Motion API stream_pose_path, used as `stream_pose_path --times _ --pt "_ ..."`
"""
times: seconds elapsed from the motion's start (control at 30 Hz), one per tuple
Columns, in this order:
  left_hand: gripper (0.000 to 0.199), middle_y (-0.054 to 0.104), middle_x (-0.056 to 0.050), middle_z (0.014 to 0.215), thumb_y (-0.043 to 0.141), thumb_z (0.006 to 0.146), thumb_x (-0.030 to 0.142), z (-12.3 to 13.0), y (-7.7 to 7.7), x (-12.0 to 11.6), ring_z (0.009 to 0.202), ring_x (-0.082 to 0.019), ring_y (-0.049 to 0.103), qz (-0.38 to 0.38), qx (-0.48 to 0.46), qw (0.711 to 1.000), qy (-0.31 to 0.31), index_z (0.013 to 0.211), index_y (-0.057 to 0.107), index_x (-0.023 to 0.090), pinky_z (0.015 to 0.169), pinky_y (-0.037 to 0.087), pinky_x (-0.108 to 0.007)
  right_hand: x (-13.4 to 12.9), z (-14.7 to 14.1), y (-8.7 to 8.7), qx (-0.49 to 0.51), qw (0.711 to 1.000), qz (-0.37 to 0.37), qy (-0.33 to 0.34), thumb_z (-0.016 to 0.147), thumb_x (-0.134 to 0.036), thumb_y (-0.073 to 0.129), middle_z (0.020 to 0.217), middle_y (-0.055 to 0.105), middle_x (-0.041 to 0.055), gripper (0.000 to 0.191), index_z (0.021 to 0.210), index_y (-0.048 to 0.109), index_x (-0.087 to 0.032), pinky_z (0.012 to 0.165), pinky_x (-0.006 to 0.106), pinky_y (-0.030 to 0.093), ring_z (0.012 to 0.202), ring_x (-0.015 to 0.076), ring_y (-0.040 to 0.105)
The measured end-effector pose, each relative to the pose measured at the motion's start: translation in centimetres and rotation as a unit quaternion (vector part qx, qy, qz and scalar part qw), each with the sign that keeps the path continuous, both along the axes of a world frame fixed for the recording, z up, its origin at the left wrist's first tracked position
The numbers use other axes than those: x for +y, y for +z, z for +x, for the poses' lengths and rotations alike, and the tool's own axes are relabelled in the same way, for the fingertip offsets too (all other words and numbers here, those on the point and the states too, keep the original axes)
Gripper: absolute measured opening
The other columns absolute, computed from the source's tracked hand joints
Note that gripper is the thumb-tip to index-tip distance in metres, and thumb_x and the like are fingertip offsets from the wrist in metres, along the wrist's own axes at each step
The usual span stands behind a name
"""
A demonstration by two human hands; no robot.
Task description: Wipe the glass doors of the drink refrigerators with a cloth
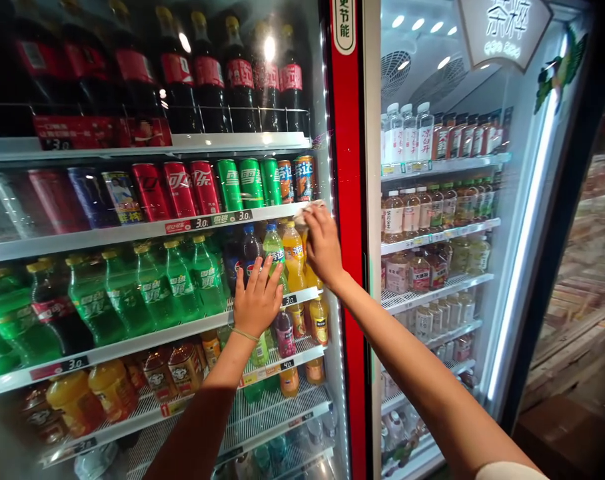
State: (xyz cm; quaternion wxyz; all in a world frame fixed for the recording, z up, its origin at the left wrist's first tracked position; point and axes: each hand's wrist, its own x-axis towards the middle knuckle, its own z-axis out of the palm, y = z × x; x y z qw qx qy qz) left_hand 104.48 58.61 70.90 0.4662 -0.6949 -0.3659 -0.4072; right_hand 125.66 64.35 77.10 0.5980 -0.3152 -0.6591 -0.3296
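Note:
A pale wiping cloth, mostly covered by fingers, is pressed to the glass door of a drinks fridge. My right hand grips it, near the door's right edge beside the red frame. Lower and to the left, my left hand rests on the same glass with fingers spread and nothing in it. A thin band circles the left wrist. Behind the glass, close to my hands, stand an orange soda bottle and a dark bottle with a blue cap.
Green soda bottles, red cans and large cola bottles fill the shelves behind the glass. The red door frame runs upright at centre. Right of it stands a second lit fridge with bottled drinks. A brown box is at lower right.

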Motion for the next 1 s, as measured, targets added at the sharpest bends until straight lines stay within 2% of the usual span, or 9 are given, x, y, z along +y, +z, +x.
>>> stream_pose_path --times 0.17,0.23,0.33,0.4,0.53,0.6,0.8,0.87,1.0 --pt "0.066 0.046 -0.010 0.158 0.057 0.097 0.026 0.0 0.0 0.0 0.149 -0.030 0.043 0.002 0.001 1.000 0.003 0.160 0.037 0.027 0.131 0.009 -0.057 0.9 1.1 -4.6 -0.147 0.988 0.022 0.029 0.098 -0.014 0.044 0.144 0.064 0.0063 0.051 0.145 0.056 -0.028 0.122 0.050 0.045 0.145 0.0231 0.049" --pt "0.064 0.047 -0.010 0.158 0.057 0.097 0.026 0.0 0.0 0.1 0.149 -0.030 0.044 0.007 0.001 1.000 0.007 0.159 0.039 0.027 0.131 0.009 -0.057 1.3 2.1 -4.3 -0.078 0.997 0.021 0.005 0.097 -0.013 0.044 0.146 0.061 0.0085 0.053 0.148 0.053 -0.027 0.123 0.056 0.041 0.146 0.0253 0.048" --pt "0.063 0.048 -0.009 0.158 0.058 0.097 0.026 0.0 0.1 0.2 0.149 -0.029 0.044 0.010 0.002 1.000 0.008 0.158 0.041 0.027 0.132 0.009 -0.056 1.1 1.9 -1.5 0.034 0.999 0.012 -0.021 0.096 -0.009 0.038 0.159 0.047 0.0112 0.063 0.158 0.040 -0.023 0.127 0.061 0.032 0.155 0.0270 0.032" --pt "0.063 0.047 -0.009 0.158 0.058 0.097 0.026 0.0 0.1 0.1 0.149 -0.029 0.043 0.007 0.002 1.000 0.006 0.158 0.041 0.027 0.132 0.009 -0.055 0.7 0.9 -0.8 0.007 1.000 0.018 -0.012 0.097 -0.009 0.037 0.163 0.043 0.0109 0.065 0.160 0.035 -0.021 0.129 0.057 0.032 0.159 0.0258 0.025" --pt "0.065 0.046 -0.010 0.159 0.057 0.098 0.027 0.0 0.0 0.1 0.149 -0.029 0.043 0.000 -0.001 1.000 0.008 0.159 0.038 0.027 0.132 0.008 -0.056 0.3 0.9 -4.2 -0.124 0.992 0.024 0.003 0.098 -0.009 0.038 0.158 0.050 0.0102 0.063 0.159 0.038 -0.023 0.125 0.054 0.040 0.157 0.0256 0.030" --pt "0.065 0.046 -0.010 0.159 0.058 0.098 0.027 0.0 0.0 0.1 0.149 -0.029 0.043 0.006 0.000 1.000 0.010 0.160 0.038 0.026 0.132 0.007 -0.055 0.6 2.0 -5.2 -0.124 0.992 0.009 -0.004 0.097 -0.009 0.039 0.156 0.052 0.0092 0.064 0.158 0.040 -0.025 0.123 0.055 0.042 0.155 0.0263 0.035" --pt "0.063 0.048 -0.009 0.158 0.059 0.097 0.027 0.0 0.1 0.1 0.149 -0.028 0.044 0.008 0.001 1.000 0.015 0.158 0.041 0.026 0.132 0.006 -0.053 1.0 1.1 -1.0 -0.007 1.000 -0.011 -0.002 0.098 -0.010 0.038 0.169 0.032 0.0063 0.069 0.164 0.027 -0.026 0.129 0.059 0.029 0.160 0.0270 0.019" --pt "0.061 0.048 -0.009 0.157 0.058 0.097 0.027 0.0 0.2 0.1 0.149 -0.028 0.044 0.011 0.003 1.000 0.019 0.156 0.044 0.025 0.132 0.005 -0.052 0.7 0.2 -2.5 -0.053 0.999 0.001 0.003 0.100 -0.013 0.042 0.168 0.035 0.0077 0.067 0.164 0.028 -0.025 0.129 0.057 0.029 0.161 0.0270 0.016" --pt "0.061 0.049 -0.010 0.157 0.058 0.097 0.028 0.0 0.1 0.2 0.148 -0.028 0.045 0.024 0.010 0.999 0.030 0.157 0.043 0.024 0.132 0.005 -0.052 0.6 1.4 -8.6 -0.168 0.985 0.021 -0.031 0.101 -0.030 0.054 0.161 0.046 0.0074 0.064 0.161 0.035 -0.028 0.128 0.051 0.032 0.158 0.0263 0.028"
